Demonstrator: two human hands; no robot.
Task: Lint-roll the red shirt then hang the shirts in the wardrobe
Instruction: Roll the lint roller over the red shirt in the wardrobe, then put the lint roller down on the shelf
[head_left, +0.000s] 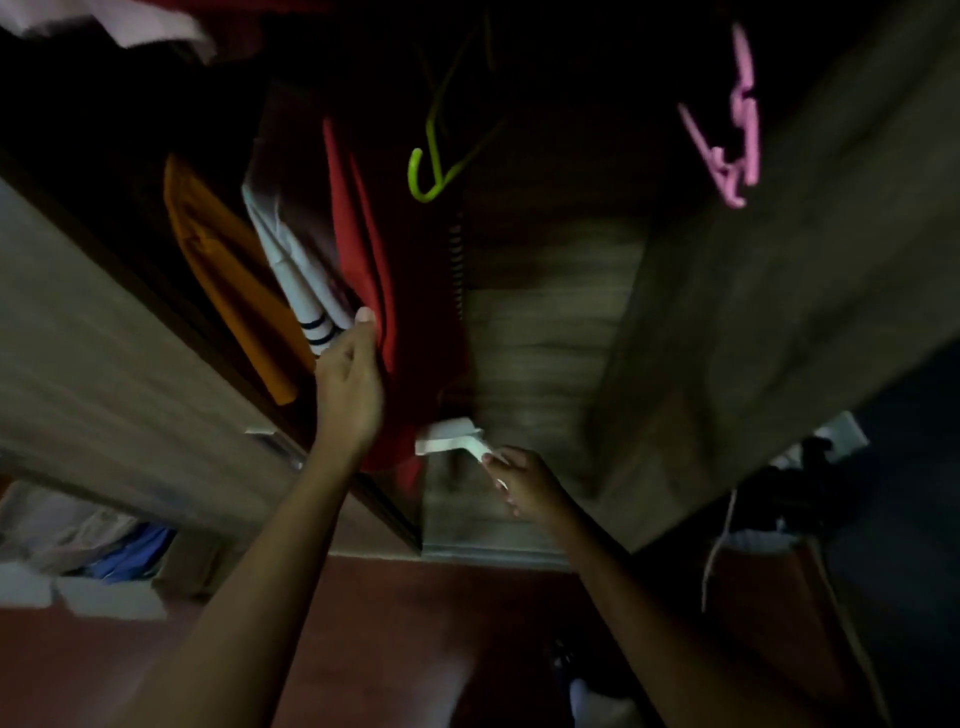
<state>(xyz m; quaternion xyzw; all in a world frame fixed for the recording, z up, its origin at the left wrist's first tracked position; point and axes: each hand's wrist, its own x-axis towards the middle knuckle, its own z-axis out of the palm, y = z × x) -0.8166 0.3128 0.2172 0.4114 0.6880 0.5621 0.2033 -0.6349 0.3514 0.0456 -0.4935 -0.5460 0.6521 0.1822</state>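
The red shirt (374, 291) hangs inside the dark wardrobe (545, 322), between a white striped garment (306, 291) and the bare wooden back. My left hand (348, 384) reaches up and holds the shirt's left edge, thumb against the cloth. My right hand (519, 483) grips the handle of a white lint roller (449, 436), whose head lies against the shirt's lower hem.
An orange garment (228, 275) hangs left of the white one. An empty green hanger (436, 156) and pink hangers (727, 140) hang to the right. A wooden door panel (88, 364) stands at the left, another (779, 312) at the right. Cloth piles (98, 561) lie at the lower left.
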